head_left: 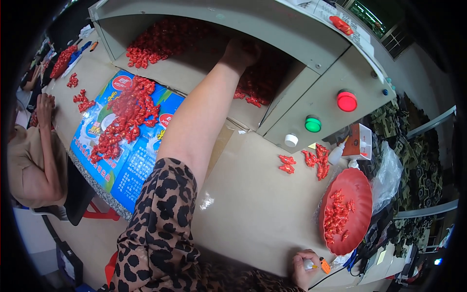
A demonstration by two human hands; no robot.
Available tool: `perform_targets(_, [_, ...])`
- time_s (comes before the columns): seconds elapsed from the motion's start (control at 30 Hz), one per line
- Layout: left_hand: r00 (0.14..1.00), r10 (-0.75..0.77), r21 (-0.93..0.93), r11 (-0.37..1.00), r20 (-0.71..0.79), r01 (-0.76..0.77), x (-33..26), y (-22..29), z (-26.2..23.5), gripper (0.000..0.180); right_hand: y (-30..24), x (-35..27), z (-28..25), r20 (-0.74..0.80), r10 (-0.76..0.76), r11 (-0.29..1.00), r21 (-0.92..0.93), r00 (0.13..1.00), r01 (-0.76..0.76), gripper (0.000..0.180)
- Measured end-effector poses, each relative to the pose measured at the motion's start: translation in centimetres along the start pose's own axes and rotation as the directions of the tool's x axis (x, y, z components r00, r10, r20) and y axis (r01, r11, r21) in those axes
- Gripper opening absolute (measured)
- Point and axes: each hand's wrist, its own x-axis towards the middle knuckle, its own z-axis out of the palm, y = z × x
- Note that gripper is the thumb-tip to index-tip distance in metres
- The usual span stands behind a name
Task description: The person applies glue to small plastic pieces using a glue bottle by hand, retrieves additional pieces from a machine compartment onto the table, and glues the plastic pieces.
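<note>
My left arm, in a leopard-print sleeve, reaches far into a grey metal cabinet [228, 14] with an open front. Inside, my left hand [243, 52] is in shadow beside glossy small red figures [255, 80]; its fingers are hidden, so a hold cannot be told. Another heap of red figures [168, 41] fills the cabinet's left side. At the table's near edge, my right hand [302, 270] is closed round a small white bottle [310, 264] with a yellowish tip. An orange piece [325, 265] lies right beside that tip.
Left of my arm, red figures [129, 117] lie piled on a blue printed sheet [131, 180]. A red scalloped bowl [360, 194] holds more, near loose figures [321, 160] and a squeeze bottle [336, 153]. The cabinet carries a red button [347, 100] and green button [313, 124]. Another person [36, 170] sits left.
</note>
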Motion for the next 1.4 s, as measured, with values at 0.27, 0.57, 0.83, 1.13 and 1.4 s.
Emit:
perform_targets(0.27, [0.94, -0.068, 0.513, 0.823, -0.335, 0.242, -15.9, -2.9, 0.7, 0.015, 1.9, 0.4, 0.7, -0.061, -0.008, 0.955, 0.297, 0.998, 0.026, 0.007])
perform_targets(0.57, [0.973, -0.159, 0.874, 0.433, -0.167, 0.221, -32.5, -19.3, -4.7, 0.015, 2.1, 1.3, 1.1, -0.17, -0.02, 0.88, 0.465, 0.985, 0.098, 0.016])
perform_targets(0.83, [0.821, -0.107, 0.698, -0.473, 0.561, -0.538, -34.6, -24.7, -6.4, 0.01, 3.0, 2.3, 0.9, -0.278, -0.041, 0.687, 0.689, 0.96, 0.23, 0.027])
perform_targets(1.13, [0.963, -0.122, 0.925, 0.328, 0.242, -0.191, -37.3, -25.1, -5.4, 0.028, 3.2, 2.0, 0.9, -0.223, -0.033, 0.588, 0.784, 0.974, 0.199, 0.028])
perform_targets(1.4, [0.98, -0.113, 0.957, 0.257, 0.165, -0.132, -35.0, -22.6, -5.3, 0.04, 3.3, 2.6, 1.0, -0.212, -0.022, 0.645, 0.744, 0.977, 0.176, 0.026])
